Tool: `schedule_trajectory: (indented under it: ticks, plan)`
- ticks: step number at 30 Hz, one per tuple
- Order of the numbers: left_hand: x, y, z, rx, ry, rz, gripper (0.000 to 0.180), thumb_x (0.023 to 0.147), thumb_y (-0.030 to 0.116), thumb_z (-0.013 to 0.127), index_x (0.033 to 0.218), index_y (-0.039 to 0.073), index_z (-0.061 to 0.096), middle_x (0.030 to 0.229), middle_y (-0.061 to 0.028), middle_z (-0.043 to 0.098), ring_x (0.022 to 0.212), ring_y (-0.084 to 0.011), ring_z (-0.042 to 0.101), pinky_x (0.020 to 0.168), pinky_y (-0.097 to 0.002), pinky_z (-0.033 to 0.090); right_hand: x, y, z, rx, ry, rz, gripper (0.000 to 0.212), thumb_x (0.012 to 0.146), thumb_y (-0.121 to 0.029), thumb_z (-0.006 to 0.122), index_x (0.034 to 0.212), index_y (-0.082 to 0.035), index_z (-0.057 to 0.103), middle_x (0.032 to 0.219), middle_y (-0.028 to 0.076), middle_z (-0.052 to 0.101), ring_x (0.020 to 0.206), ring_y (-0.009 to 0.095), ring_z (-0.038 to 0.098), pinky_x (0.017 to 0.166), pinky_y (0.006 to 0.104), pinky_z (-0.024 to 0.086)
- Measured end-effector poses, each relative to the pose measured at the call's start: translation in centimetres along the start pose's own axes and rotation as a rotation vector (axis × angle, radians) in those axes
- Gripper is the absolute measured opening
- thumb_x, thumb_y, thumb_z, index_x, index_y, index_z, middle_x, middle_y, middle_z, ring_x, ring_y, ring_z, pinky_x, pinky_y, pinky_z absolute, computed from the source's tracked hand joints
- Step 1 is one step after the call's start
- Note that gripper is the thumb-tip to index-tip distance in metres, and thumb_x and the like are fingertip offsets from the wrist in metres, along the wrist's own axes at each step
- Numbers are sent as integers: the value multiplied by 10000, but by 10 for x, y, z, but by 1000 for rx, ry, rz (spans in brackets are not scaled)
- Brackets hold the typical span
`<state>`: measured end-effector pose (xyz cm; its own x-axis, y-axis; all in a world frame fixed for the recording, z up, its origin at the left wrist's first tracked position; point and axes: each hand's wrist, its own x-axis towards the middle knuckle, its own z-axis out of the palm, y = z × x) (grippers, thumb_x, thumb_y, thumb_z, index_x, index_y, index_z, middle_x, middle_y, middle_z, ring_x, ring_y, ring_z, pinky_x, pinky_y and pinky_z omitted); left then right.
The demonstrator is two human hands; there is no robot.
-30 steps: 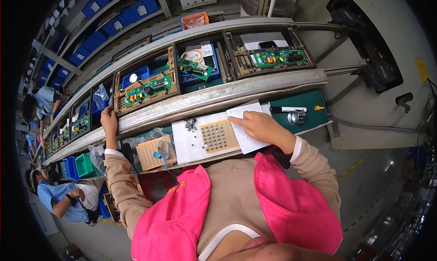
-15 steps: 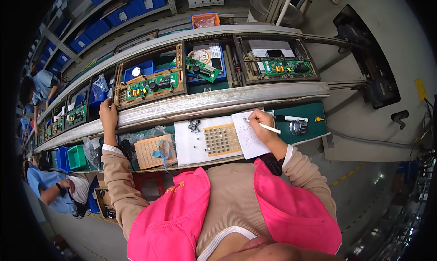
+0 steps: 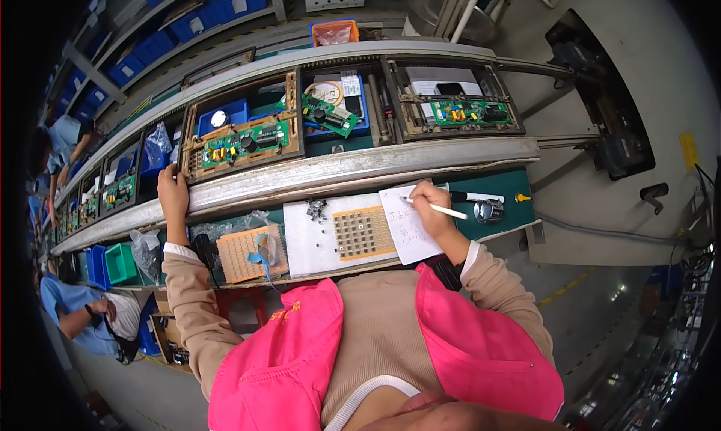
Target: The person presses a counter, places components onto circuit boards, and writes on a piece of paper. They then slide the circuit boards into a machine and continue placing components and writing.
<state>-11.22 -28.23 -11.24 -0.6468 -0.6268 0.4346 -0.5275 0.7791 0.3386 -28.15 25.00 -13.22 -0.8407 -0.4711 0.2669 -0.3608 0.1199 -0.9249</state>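
My right hand [image 3: 432, 208] is closed around a white pen [image 3: 448, 210], its tip over a sheet of white paper [image 3: 411, 232] bearing handwritten marks. My left hand [image 3: 172, 191] reaches forward to the rail, fingers curled at the near left corner of a carrier frame [image 3: 294, 108]. In that frame lies a green circuit board [image 3: 263, 138] with several components. Left of the paper, a tan perforated board [image 3: 390, 239] holds rows of small dark parts. It rests on a white foam sheet [image 3: 304, 258], where loose black parts [image 3: 316, 209] lie in a small pile.
Another frame with a green board [image 3: 469, 113] stands right on the metal rail [image 3: 360, 159]. A marker [image 3: 481, 197] and a shiny round object [image 3: 489, 212] lie right of the paper. A second tan board [image 3: 233, 256], plastic bags and a green bin [image 3: 120, 263] sit left. Co-workers are far left.
The whole view has shifted slightly left. My right hand and the pen have moved a little to the right over the paper. My left hand stays at the frame corner.
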Motion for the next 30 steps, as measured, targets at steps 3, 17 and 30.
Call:
schedule_trajectory:
  ticks: [3,17,30]
  plan:
    - [0,-3,2,43,7,13,252,841,104,534,1055,-7,607,1005,-191,594,933,-375,573,829,-419,449,9,-20,-7,318,111,135,53,808,-16,535,790,21,568,660,124,573,583,173,570,528,269,418]
    - [1,3,0,19,8,21,245,834,96,534,1041,-13,608,1003,-194,598,936,-368,578,834,-405,452,143,-32,24,-1222,-26,-87,124,799,-63,586,884,1,522,864,237,624,791,342,657,637,393,543]
    - [2,-2,2,0,5,16,233,839,68,531,1042,-21,601,983,-186,596,922,-358,578,816,-407,449,152,-22,-3,-1128,-102,74,196,821,-89,567,963,36,516,887,253,628,791,355,666,643,386,557]
